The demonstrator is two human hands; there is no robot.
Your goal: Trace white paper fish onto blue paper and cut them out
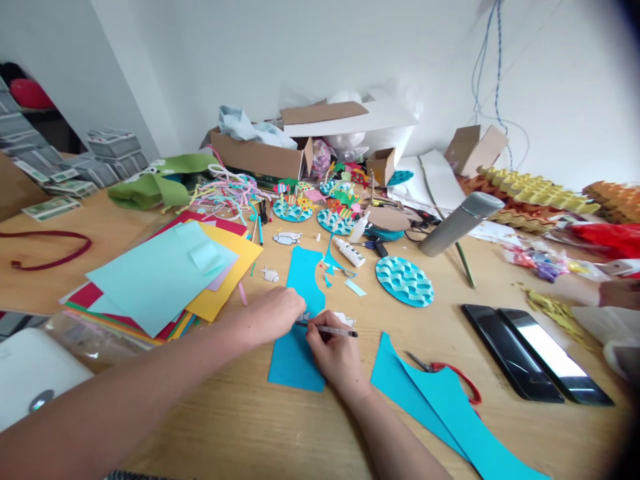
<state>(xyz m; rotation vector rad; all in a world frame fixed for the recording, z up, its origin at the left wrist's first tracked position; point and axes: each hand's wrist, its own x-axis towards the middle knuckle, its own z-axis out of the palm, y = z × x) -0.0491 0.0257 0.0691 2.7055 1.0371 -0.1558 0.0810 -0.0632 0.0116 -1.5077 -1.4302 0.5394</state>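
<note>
A strip of blue paper (299,363) with a curved cut-out edge lies in front of me. My right hand (334,350) is closed around a dark pen (337,331), its tip end near the middle of the strip. Just left of the pen, my left hand (286,308) rests on the same paper with its fingers closed; whatever they hold down or pinch is hidden. Part of a white paper cut-out (345,320) shows behind my right hand. Two more fish cut-outs, a drawn fish (287,238) and a smaller fish (271,274), lie beyond my left hand.
Red-handled scissors (463,380) lie partly under blue paper offcuts (435,407). Two phones (513,353), a wavy-patterned disc (405,281), a glue bottle (350,253) and a tilted grey flask (460,223) are rightward. Coloured sheets (160,280) pile up left. Another person's hand (620,292) is far right.
</note>
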